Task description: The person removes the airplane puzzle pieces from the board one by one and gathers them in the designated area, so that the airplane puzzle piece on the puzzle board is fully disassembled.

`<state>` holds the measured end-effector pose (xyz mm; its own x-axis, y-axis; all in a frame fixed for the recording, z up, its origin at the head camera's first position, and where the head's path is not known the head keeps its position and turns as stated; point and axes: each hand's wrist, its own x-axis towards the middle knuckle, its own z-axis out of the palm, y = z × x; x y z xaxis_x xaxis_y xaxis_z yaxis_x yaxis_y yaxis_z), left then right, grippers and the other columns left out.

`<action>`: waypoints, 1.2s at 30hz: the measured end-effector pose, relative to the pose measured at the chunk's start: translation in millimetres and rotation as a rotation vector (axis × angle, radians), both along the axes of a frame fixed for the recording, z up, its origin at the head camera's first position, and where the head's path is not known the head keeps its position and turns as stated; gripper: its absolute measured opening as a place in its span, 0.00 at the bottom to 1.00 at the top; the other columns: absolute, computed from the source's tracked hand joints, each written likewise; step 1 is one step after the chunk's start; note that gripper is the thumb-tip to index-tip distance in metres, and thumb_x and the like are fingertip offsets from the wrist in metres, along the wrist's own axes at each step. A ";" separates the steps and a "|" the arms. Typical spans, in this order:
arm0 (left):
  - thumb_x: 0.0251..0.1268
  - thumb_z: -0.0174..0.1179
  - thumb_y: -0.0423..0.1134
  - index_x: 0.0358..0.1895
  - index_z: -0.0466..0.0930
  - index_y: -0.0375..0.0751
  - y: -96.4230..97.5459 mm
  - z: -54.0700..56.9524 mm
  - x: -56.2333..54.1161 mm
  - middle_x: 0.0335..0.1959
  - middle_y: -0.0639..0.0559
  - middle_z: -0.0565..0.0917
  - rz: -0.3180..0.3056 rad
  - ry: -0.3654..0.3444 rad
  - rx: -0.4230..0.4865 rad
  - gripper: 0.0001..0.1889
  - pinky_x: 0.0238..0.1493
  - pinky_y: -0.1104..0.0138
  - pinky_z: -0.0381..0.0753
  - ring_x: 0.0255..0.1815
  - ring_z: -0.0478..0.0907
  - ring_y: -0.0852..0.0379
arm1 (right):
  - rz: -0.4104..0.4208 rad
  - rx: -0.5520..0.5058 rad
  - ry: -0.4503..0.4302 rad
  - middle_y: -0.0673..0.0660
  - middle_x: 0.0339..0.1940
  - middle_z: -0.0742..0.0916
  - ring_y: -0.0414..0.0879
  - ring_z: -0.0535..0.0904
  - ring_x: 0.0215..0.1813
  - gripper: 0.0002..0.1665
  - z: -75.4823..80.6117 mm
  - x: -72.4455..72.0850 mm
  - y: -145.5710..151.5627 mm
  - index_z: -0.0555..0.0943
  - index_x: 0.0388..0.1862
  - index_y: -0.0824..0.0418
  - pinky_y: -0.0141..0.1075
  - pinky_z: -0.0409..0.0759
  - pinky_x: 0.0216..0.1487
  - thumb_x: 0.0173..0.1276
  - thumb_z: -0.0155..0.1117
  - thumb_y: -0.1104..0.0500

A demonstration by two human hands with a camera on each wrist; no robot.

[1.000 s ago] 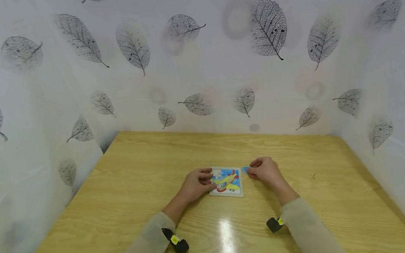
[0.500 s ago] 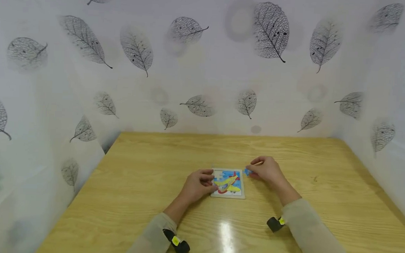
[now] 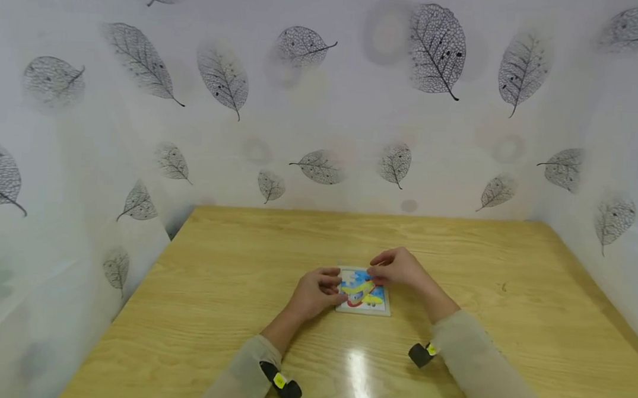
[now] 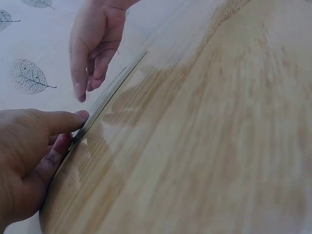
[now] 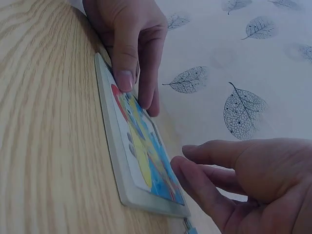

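A small square jigsaw puzzle (image 3: 367, 297) with a yellow and red airplane on a blue sky lies on the table in a pale tray (image 5: 122, 187). My left hand (image 3: 315, 295) holds it by the left side, the thumb on top and fingers along its edge. Over the upper right corner hovers my right hand (image 3: 400, 268). Its thumb and index fingertips are close together, with nothing visible between them in the right wrist view. There, a blue puzzle piece (image 5: 191, 228) shows just beyond the tray's corner; in the head view the right hand covers that spot.
The wooden table (image 3: 253, 243) runs back to a pale curtain (image 3: 323, 104) printed with dark leaves, which also hangs at both sides. A black wrist camera (image 3: 287, 390) sits on the left sleeve, another camera (image 3: 421, 355) on the right.
My right hand has moved left, from beside the tray to above its upper right part. The blue piece seen earlier at its fingertips no longer shows in the head view. The left hand keeps its hold.
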<state>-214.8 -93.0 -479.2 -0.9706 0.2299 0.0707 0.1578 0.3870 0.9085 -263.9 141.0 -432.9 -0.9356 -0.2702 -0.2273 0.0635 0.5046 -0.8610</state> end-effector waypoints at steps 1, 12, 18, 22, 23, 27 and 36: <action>0.55 0.75 0.34 0.52 0.84 0.28 0.1 -0.6 0.0 0.63 0.42 0.80 -0.002 0.003 -0.002 0.21 0.39 0.77 0.81 0.40 0.82 0.59 | 0.018 0.011 -0.006 0.63 0.40 0.88 0.45 0.87 0.33 0.17 0.6 0.0 -3.9 0.84 0.49 0.71 0.35 0.87 0.37 0.67 0.70 0.60; 0.57 0.74 0.35 0.52 0.84 0.28 -0.7 2.9 1.2 0.63 0.42 0.79 -0.026 0.027 -0.016 0.21 0.41 0.75 0.82 0.43 0.82 0.56 | 0.100 0.043 -0.031 0.61 0.36 0.89 0.43 0.87 0.28 0.14 -3.8 -1.1 -33.3 0.86 0.48 0.69 0.35 0.87 0.33 0.67 0.69 0.61; 0.56 0.74 0.36 0.52 0.84 0.28 -0.1 -3.1 2.4 0.62 0.43 0.80 -0.023 0.024 -0.010 0.21 0.40 0.76 0.81 0.43 0.82 0.57 | 0.043 0.060 -0.030 0.58 0.34 0.90 0.41 0.85 0.26 0.10 -10.9 1.5 -37.9 0.88 0.44 0.66 0.33 0.86 0.32 0.66 0.69 0.62; 0.56 0.74 0.36 0.53 0.84 0.29 0.5 -7.0 4.0 0.61 0.43 0.80 -0.018 0.027 -0.011 0.22 0.40 0.76 0.81 0.42 0.82 0.58 | 0.024 0.061 -0.036 0.57 0.34 0.89 0.41 0.84 0.27 0.09 -15.8 4.2 -37.7 0.88 0.43 0.66 0.32 0.85 0.31 0.67 0.68 0.63; 0.56 0.74 0.36 0.53 0.84 0.29 0.5 -6.9 4.4 0.61 0.43 0.80 -0.017 0.030 -0.013 0.22 0.40 0.76 0.81 0.41 0.82 0.58 | 0.027 0.062 -0.034 0.57 0.34 0.89 0.41 0.84 0.27 0.08 -16.6 4.4 -37.9 0.88 0.43 0.65 0.31 0.84 0.30 0.67 0.68 0.63; 0.56 0.74 0.36 0.52 0.84 0.28 -0.1 -5.5 3.8 0.61 0.43 0.80 -0.016 0.046 -0.010 0.22 0.40 0.76 0.81 0.41 0.82 0.59 | 0.049 0.077 0.010 0.56 0.32 0.87 0.41 0.79 0.25 0.08 -16.7 3.8 -38.5 0.87 0.44 0.65 0.31 0.81 0.28 0.68 0.67 0.63; 0.57 0.73 0.36 0.55 0.83 0.30 -1.0 -2.4 0.0 0.60 0.43 0.81 -0.019 0.039 -0.022 0.22 0.40 0.76 0.81 0.41 0.82 0.59 | 0.095 0.050 0.102 0.61 0.46 0.87 0.42 0.78 0.29 0.10 -14.4 4.4 -33.3 0.85 0.47 0.65 0.33 0.80 0.29 0.69 0.66 0.62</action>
<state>-214.8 -94.0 -481.6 -0.9628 0.2498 0.1031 0.2002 0.4031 0.8930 -259.5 107.6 -447.4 -0.9253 -0.3493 -0.1479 -0.0728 0.5463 -0.8344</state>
